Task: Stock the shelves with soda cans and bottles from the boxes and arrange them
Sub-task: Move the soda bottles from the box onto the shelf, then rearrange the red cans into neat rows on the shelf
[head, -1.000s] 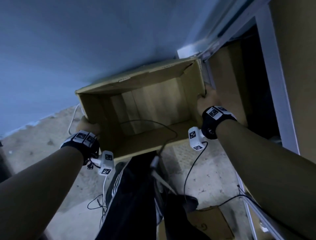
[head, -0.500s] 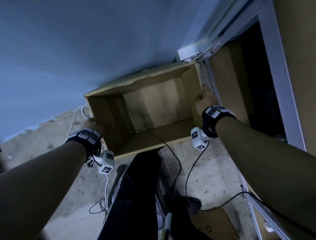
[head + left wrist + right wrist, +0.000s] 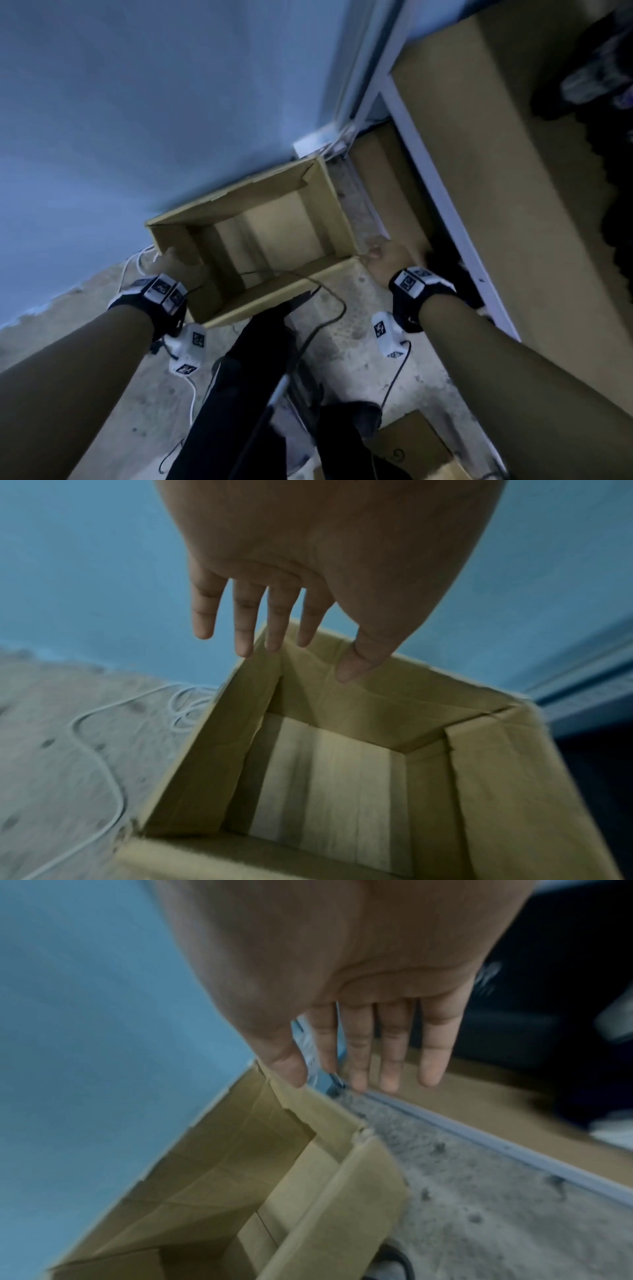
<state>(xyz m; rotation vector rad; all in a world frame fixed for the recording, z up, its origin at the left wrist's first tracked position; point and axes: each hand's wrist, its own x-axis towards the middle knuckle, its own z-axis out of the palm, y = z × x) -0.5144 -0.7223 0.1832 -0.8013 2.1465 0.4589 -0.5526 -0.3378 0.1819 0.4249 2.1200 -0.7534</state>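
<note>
An empty brown cardboard box (image 3: 329,205) stands open-topped on the concrete floor, against the blue wall. No cans or bottles lie inside it (image 3: 342,777). My left hand (image 3: 178,265) is at its left near corner; in the left wrist view its fingers (image 3: 274,631) are straight over the rim and the thumb touches the inner wall. My right hand (image 3: 383,255) is just off the box's right near corner. In the right wrist view that hand (image 3: 359,1074) is spread with straight fingers, the thumb beside a flap edge (image 3: 318,1112), gripping nothing.
A white-framed shelf unit (image 3: 442,212) with tan boards stands to the right; blurred dark bottles (image 3: 599,68) sit on it. Another cardboard box (image 3: 411,448) lies by my feet. A white cable (image 3: 137,260) and a black cable (image 3: 325,298) trail over the floor.
The box has gone down and away to the floor by the wall. Both hands, which gripped its sides, have straightened their fingers and let go.
</note>
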